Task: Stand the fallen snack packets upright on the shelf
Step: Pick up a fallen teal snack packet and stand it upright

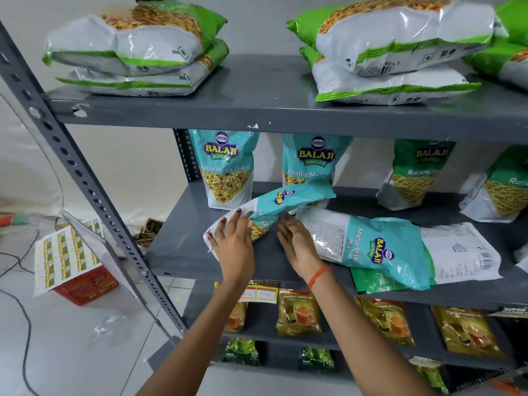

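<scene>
On the grey middle shelf (183, 252) a teal Khatta Mitha Mix packet (288, 201) lies tilted on its side. My left hand (233, 247) rests flat on its white lower end, and my right hand (297, 241) touches it from the right, fingers spread. A second teal packet (400, 247) lies flat to the right of my right hand, over a green packet (371, 281). Behind them two teal packets (225, 170) (314, 161) stand upright against the wall, and two green Ratlami Sev packets (417, 172) (503, 190) stand further right.
The top shelf (257, 110) carries stacks of large green-and-white bags (134, 50) (397, 50). The lower shelves hold tea packets (298, 312). A slotted steel upright (85, 178) runs diagonally at the left. On the floor sit a red crate (88, 284) with a sticker sheet and cables.
</scene>
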`<act>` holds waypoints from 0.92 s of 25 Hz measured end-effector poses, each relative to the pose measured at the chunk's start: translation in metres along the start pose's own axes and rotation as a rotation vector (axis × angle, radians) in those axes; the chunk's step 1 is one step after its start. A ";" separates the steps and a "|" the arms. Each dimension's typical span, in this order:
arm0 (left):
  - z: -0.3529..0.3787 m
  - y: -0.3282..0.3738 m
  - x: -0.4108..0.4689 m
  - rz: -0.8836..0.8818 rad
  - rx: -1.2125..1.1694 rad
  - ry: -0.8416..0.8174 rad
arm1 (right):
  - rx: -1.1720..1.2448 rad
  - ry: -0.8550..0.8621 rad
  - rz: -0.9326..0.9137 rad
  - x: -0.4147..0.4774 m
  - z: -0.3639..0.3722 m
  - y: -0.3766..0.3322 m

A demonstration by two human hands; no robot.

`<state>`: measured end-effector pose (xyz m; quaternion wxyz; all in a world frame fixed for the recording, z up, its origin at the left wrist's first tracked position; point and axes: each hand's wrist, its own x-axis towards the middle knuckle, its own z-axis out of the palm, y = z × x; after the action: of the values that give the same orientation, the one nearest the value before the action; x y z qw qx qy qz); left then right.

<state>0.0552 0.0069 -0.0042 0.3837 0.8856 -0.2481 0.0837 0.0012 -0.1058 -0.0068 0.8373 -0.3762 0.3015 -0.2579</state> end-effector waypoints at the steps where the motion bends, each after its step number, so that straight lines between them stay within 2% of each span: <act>1: -0.009 -0.003 0.006 0.008 -0.087 0.002 | -0.050 -0.036 0.001 0.004 0.000 0.000; 4: -0.036 -0.015 0.020 -0.001 -0.403 -0.066 | -0.163 -0.204 -0.013 0.010 -0.004 0.000; 7: -0.054 -0.021 0.017 -0.161 -0.646 -0.219 | -0.237 -0.364 -0.064 0.006 -0.023 0.000; 11: -0.068 -0.032 -0.005 -0.338 -0.953 -0.446 | -0.246 -0.418 -0.066 -0.022 -0.043 -0.013; 15: -0.083 -0.035 -0.031 -0.480 -1.037 -0.609 | -0.306 -0.457 -0.032 -0.057 -0.058 -0.021; 23: -0.103 -0.034 -0.050 -0.457 -1.101 -0.651 | -0.368 -0.467 -0.179 -0.103 -0.054 -0.035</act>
<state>0.0336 0.1192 0.0288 0.6924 0.5714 -0.1642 -0.4087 -0.1140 -0.0838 0.0242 0.7757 -0.5957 0.1083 -0.1782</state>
